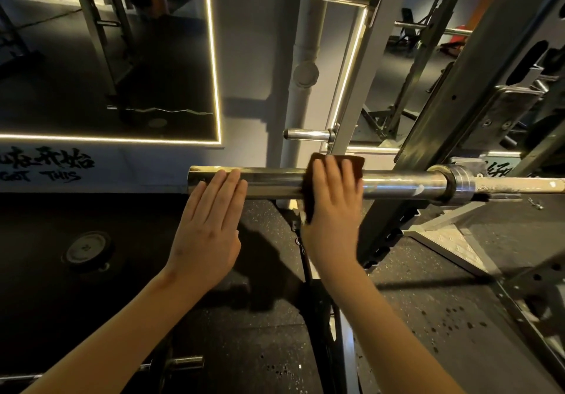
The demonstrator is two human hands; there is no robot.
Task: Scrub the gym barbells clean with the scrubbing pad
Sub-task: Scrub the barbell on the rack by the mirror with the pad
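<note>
flat palms on the bar, pad pressing mid-sleeve

both hands are lying flat with straight fingers, curling round nothing. the right hand (333,207) is pressing the scrubbing pad (356,165) down over the top of the barbell sleeve (403,185). the left hand (211,228) is resting its fingers on the same sleeve near the open end, probably steadying it. the pad is sitting draped over the sleeve, roughly midway between that end and the collar (455,184), with its edges showing above and below the right hand.

the job is looking partway through at best. the stretch of sleeve right of the pad is gleaming, while the end by the left fingers is showing a duller, yellowish cast, though that may be reflected light. past the collar, the thinner shaft (519,185) is carrying pale specks and a brownish tone, so it is likely waiting its turn. the bar's far end is lying out of view.

the sleeve is reading as a smooth chromed cylinder, mirror-bright. the pad is looking dark brown, thin and limp enough to bend over the curve. the collar is forming a stepped metal ring, and the floor (428,302) below is looking like speckled black rubber.
</note>
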